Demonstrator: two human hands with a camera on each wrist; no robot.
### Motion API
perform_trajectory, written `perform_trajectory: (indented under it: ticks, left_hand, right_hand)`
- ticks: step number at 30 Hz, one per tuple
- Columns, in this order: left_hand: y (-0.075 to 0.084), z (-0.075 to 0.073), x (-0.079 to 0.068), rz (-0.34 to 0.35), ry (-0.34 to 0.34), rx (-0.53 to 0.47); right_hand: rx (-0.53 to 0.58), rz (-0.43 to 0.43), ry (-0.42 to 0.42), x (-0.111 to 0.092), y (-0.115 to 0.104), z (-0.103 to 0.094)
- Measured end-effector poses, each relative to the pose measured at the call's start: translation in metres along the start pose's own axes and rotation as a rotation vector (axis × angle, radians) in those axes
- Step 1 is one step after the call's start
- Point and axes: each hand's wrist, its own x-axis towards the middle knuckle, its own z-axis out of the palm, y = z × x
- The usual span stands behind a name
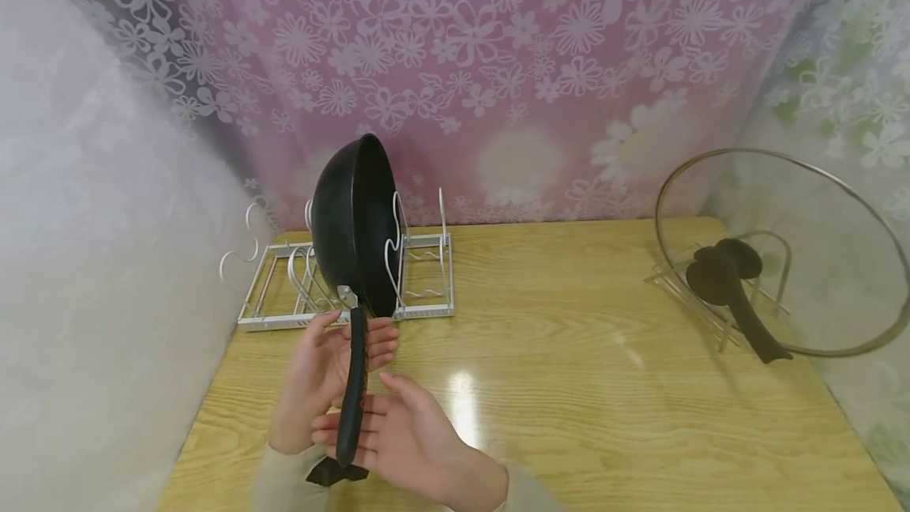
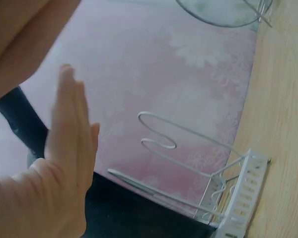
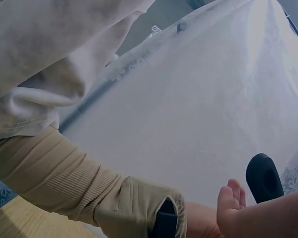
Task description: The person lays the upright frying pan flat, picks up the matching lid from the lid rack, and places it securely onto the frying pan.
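A black deep frying pan (image 1: 337, 220) stands on its side in a white wire rack (image 1: 430, 310), its handle (image 1: 353, 393) pointing towards me. My left hand (image 1: 320, 374) is at the left of the handle, near the pan, with fingers reaching beneath it. Closer to me, my right hand (image 1: 412, 433) lies palm up, its extended fingers passing under the handle's end. Neither hand curls round the handle. In the left wrist view, the left hand (image 2: 64, 153) shows straight fingers beside the dark pan (image 2: 134, 210). The handle's rounded end (image 3: 262, 176) shows in the right wrist view.
At the right of the wooden table (image 1: 554, 401), a large glass lid (image 1: 839, 259) with a dark handle (image 1: 725, 283) leans upright on a wire stand (image 1: 711, 330). A floral pink sheet (image 1: 512, 85) hangs behind, and a pale sheet (image 1: 107, 220) closes off the left.
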Motion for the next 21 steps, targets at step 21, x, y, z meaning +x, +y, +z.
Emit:
perform_trajectory:
  ticks: [21]
  left_hand:
    - [-0.008, 0.023, 0.018, -0.056, 0.220, -0.087]
  right_hand:
    - [0.068, 0.058, 0.040, 0.017, 0.001, 0.015]
